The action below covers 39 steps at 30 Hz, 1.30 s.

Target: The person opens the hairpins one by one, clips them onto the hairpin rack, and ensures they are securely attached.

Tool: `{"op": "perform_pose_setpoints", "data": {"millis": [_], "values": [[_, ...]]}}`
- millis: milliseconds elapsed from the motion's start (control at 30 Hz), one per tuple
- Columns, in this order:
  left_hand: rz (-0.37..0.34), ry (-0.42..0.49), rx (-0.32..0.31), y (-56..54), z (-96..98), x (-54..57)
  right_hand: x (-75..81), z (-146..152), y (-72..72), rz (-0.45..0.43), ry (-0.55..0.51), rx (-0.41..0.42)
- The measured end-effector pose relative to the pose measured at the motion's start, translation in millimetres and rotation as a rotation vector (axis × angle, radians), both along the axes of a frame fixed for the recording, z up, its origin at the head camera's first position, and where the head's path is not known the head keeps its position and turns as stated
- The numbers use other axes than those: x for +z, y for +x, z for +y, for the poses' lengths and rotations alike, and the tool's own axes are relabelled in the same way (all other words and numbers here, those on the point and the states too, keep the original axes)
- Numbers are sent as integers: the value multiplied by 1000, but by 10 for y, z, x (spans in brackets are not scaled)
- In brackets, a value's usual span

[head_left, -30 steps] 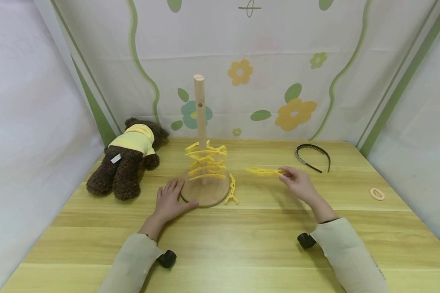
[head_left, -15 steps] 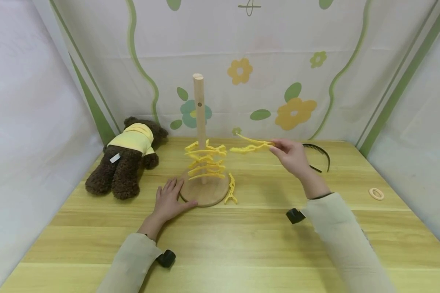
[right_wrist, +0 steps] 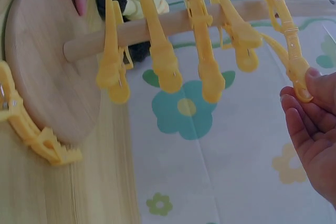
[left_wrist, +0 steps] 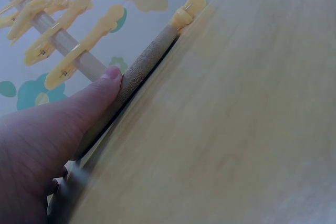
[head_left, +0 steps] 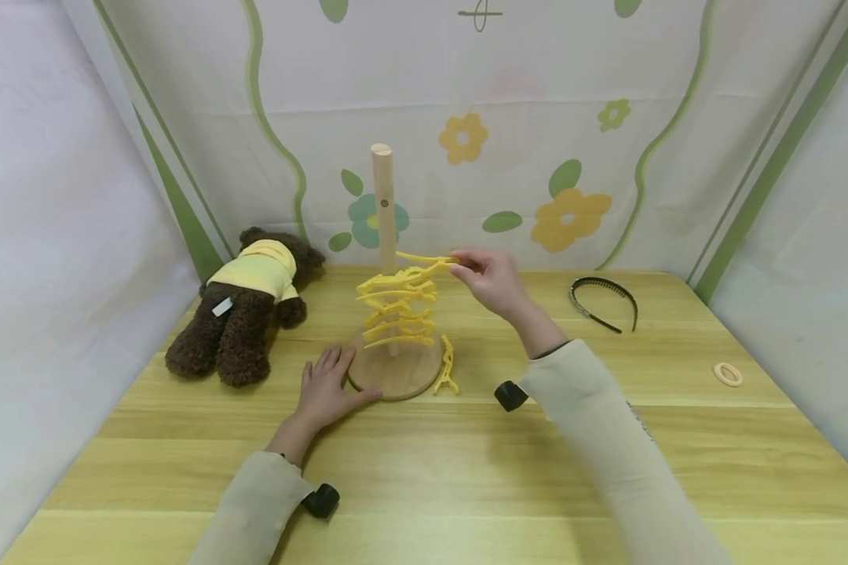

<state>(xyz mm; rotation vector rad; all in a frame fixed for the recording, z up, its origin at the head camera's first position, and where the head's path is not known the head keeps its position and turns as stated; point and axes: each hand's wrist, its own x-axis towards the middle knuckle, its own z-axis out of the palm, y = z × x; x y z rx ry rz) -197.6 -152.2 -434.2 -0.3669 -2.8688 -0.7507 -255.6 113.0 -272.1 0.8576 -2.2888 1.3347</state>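
A wooden post (head_left: 384,180) stands upright on a round wooden base (head_left: 396,378). Several yellow hair clips (head_left: 398,318) are clamped one above another on its lower part. My right hand (head_left: 493,282) pinches the handle end of another yellow hair clip (right_wrist: 290,38), whose jaws stand apart at the post, just above the topmost clip. My left hand (head_left: 325,399) rests against the base's left and front edge, fingers spread, with the thumb (left_wrist: 100,95) touching the rim. One more yellow hair clip (head_left: 447,366) lies on the table against the right side of the base.
A brown teddy bear (head_left: 243,310) in a yellow top lies at the back left. Toward the back right is a black headband (head_left: 604,302), and a pale ring (head_left: 727,375) lies near the right edge. A flowered cloth wall (head_left: 523,71) closes off the back of the table.
My right hand has lifted the hair clip, squeezed its jaws apart, and carried it left to the post. My left hand has stayed at the base.
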Motion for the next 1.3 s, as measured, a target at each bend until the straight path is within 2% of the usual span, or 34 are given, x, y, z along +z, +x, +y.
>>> {"op": "perform_pose_setpoints", "data": {"millis": [133, 200, 500, 833, 1300], "values": [[-2, 1, 1, 4, -1, 5, 133, -141, 151, 13, -6, 10], [-3, 4, 0, 5, 1, 9, 158, -179, 174, 12, 1, 0], [2, 2, -6, 1, 1, 11, 176, -257, 174, -23, -19, 36], [-6, -5, -2, 1, 0, 6, 194, -267, 182, -113, 15, 32], [-12, -17, 0, -6, 5, 5, 183, -242, 172, -153, -15, 72]]}}
